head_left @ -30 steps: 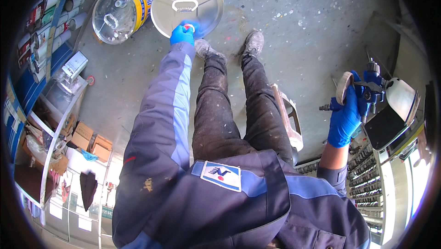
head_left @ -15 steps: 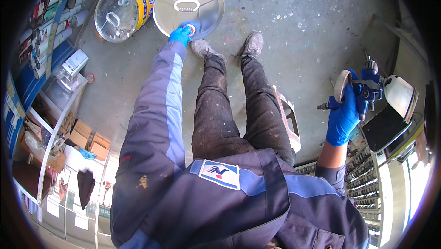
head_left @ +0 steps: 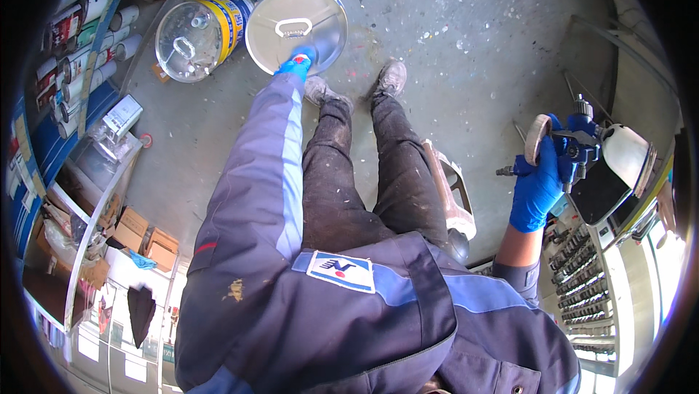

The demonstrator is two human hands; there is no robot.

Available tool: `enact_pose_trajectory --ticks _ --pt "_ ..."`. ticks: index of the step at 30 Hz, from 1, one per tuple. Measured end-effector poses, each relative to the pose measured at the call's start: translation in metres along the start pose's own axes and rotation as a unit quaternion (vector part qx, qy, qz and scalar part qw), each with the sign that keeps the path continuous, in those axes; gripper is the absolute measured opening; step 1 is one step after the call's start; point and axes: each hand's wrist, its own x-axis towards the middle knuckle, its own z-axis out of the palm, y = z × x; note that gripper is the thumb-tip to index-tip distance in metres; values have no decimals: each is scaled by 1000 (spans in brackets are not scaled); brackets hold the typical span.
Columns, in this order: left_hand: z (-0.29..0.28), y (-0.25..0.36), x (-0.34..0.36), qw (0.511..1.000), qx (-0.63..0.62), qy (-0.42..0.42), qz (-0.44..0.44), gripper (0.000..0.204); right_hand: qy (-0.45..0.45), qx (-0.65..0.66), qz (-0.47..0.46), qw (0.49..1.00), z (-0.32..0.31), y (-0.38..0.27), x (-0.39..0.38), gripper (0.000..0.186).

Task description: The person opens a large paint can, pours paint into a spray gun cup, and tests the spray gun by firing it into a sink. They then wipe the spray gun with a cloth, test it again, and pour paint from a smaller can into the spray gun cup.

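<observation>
My left hand [head_left: 293, 66], in a blue glove, reaches to the near side of a round metal lid [head_left: 266, 41] with a white handle [head_left: 294, 27]. Its fingers are closed round a small red and white thing [head_left: 301, 58], mostly hidden and blurred. Out to the right, my right hand [head_left: 537, 192], gloved in blue too, grips a blue spray gun [head_left: 575, 148] with a hose fitting at its lower left. A beige ring [head_left: 538, 138], which looks like a roll of tape, sits at the same hand, against the gun.
Left of the lid stands a blue and yellow bucket [head_left: 226, 24] with a clear-looking top. Shelves of cans [head_left: 80, 66] line the left side, with cardboard boxes [head_left: 160, 248] below. A stool [head_left: 448, 197] is beside my right leg. A white rounded object [head_left: 628, 152] stands past the gun.
The view has shifted, so the lid and bucket sit slightly lower. My left hand has moved a little toward the lid's middle. My right hand still holds the spray gun.
</observation>
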Motion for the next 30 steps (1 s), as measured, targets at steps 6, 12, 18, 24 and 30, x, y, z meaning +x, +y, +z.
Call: enact_pose_trajectory --ticks 6,12,18,24,30 --pt "26 15 24 983 -146 -101 -48 38 -39 -47 -98 993 -5 -4 8 34" --pt "41 15 33 973 -182 -129 -57 34 -62 -70 -73 993 -27 -4 28 33" --pt "44 11 29 974 -182 -112 -69 30 -14 -57 -87 994 -25 -5 20 32" --pt "47 -12 33 978 -160 -94 -97 27 -6 -81 -60 995 -39 -9 10 36" --pt "26 -20 45 978 -112 -120 -127 24 -29 57 -34 997 -17 -15 -39 31"
